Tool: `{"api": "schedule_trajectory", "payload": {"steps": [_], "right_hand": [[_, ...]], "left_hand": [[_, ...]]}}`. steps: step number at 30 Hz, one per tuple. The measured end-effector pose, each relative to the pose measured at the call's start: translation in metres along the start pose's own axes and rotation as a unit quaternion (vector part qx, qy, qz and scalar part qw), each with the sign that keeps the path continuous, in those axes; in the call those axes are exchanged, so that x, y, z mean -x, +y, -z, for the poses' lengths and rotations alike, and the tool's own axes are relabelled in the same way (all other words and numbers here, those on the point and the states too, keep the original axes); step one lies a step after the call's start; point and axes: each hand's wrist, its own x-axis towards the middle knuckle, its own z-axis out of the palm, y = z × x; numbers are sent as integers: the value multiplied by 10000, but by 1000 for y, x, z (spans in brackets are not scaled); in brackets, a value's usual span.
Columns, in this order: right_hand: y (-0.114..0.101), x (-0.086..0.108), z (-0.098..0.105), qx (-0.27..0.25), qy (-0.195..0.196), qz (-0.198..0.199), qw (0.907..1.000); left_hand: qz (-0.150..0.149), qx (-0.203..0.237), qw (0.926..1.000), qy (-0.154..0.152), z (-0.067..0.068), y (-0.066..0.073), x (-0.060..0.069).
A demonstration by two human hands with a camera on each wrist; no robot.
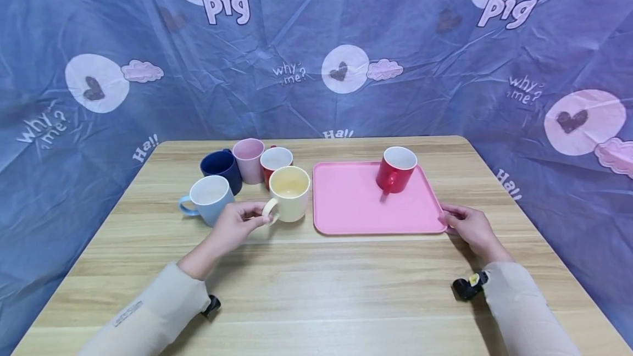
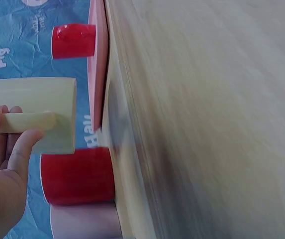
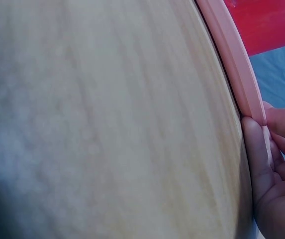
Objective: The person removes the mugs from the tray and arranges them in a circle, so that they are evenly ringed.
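Observation:
My left hand [image 1: 240, 225] pinches the handle of a cream mug [image 1: 292, 202]. In the left wrist view the cream mug [image 2: 57, 94] is off the table, upright, with a gap under its base. It is left of a pink tray [image 1: 366, 213] that lies on the table. On the tray's right part stands a red mug [image 1: 395, 173], white inside, handle toward me. My right hand [image 1: 472, 228] holds the tray's near right corner between thumb and fingers, as the right wrist view also shows with the tray rim [image 3: 239, 74].
Behind and left of the cream mug stand a second red mug [image 1: 273, 162], a pink mug [image 1: 249, 163], a navy mug [image 1: 223, 172] and a light blue mug [image 1: 211, 202]. A blue printed cloth [image 1: 296, 109] hangs behind the wooden table [image 1: 316, 290].

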Motion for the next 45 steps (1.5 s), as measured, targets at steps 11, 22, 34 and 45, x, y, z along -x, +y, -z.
{"api": "schedule_trajectory", "payload": {"steps": [11, 22, 34, 45], "right_hand": [[1, -1, 0, 86, 19, -56, 9999], [0, -1, -1, -26, -16, -100, 9999], [0, -1, 0, -42, -17, -52, 10000], [1, -1, 0, -2, -17, 38, 10000]], "left_hand": [[15, 21, 10000, 87, 24, -17, 23], [2, 163, 9997, 195, 39, -32, 40], [94, 195, 9996, 170, 52, -43, 52], [86, 379, 9992, 69, 57, -50, 58]]}}
